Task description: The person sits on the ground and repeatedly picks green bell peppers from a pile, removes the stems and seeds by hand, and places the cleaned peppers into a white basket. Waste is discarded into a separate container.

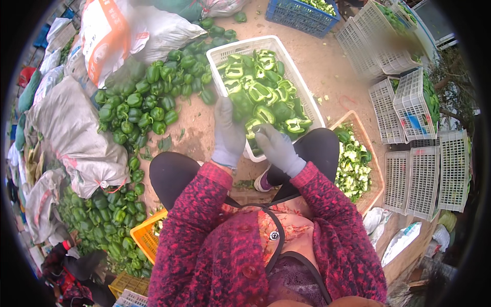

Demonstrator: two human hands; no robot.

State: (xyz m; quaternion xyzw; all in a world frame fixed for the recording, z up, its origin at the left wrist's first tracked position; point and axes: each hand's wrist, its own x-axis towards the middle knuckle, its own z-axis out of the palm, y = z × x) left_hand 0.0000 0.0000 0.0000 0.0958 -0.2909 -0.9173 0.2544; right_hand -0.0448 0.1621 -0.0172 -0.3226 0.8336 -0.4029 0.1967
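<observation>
My left hand (228, 133), in a pale grey glove, is wrapped around a green bell pepper (241, 104) above the near left part of a white crate (302, 82). Close beside it, my right hand (277, 147), gloved the same way, is closed with thumb and fingers pinched together. What sits in that pinch, if anything, is too small to make out. Under both hands the crate holds many cut, hollowed green bell peppers (262, 92).
A heap of whole green peppers (146, 102) lies left, beside white sacks (76, 128). An orange crate (376, 179) of pale pepper cores stands at my right knee. Stacked white crates (396, 179) line the right. A blue crate (302, 18) stands ahead; another person (76, 271) is lower left.
</observation>
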